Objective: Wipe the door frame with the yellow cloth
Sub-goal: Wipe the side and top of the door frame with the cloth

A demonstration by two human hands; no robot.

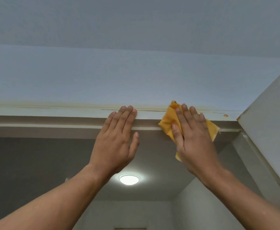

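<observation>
Your right hand (194, 140) presses the soft, light cloth (169, 125) flat-fingered on the frame (69, 112); left hand (116, 143) rests open beside it

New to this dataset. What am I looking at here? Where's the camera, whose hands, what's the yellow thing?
There is no robot here: a person works with two bare hands. The single picture comes from a wide-angle camera worn on the person's head, tilted up at the top of a doorway.

The pale horizontal bar across the middle is the door frame, with a thin crack along its upper edge. The left hand lies flat with straight fingers, fingertips resting on the frame; it holds nothing. The right hand presses the yellow cloth flat against the frame, fingers straight over it, near the frame's right end.

Beyond the doorway a round ceiling light is on. At the far right is the top edge of the open door. Above the frame are the wall and ceiling.
</observation>
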